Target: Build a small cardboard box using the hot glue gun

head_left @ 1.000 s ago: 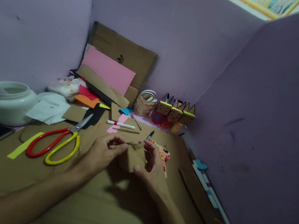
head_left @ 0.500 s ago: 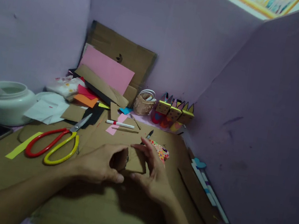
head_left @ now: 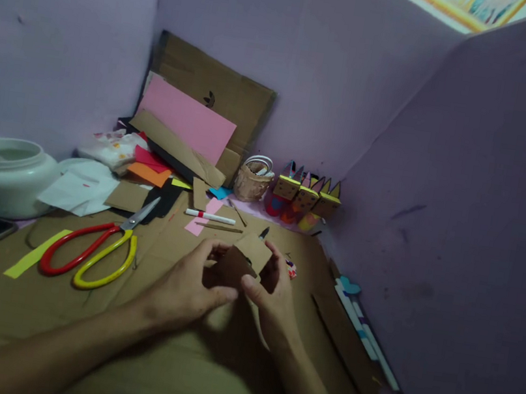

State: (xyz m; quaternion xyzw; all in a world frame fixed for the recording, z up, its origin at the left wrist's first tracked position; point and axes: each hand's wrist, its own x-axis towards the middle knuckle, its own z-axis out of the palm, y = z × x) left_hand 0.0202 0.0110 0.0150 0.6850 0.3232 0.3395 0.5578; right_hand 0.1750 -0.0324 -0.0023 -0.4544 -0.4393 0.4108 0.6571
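Between my two hands is a small brown cardboard box, tilted so a lighter top face and a darker front face show. My left hand is closed round its left side, thumb at the lower front. My right hand grips the right side, with the thumb against the front edge. A small dark mark or gap shows where the faces meet; I cannot make out what it is. Behind my right hand, a patterned floral piece is mostly hidden. A dark pointed pen tip sticks up beyond the box.
Large scissors with red and yellow handles lie left on the cardboard sheet. A white pot stands far left. A marker, paper scraps, a small basket and eared cardboard figures sit at the back.
The box has been turned and tilted in my hands, so its lighter top and darker front now show. My right thumb has moved up onto the front, and the floral piece is more covered.
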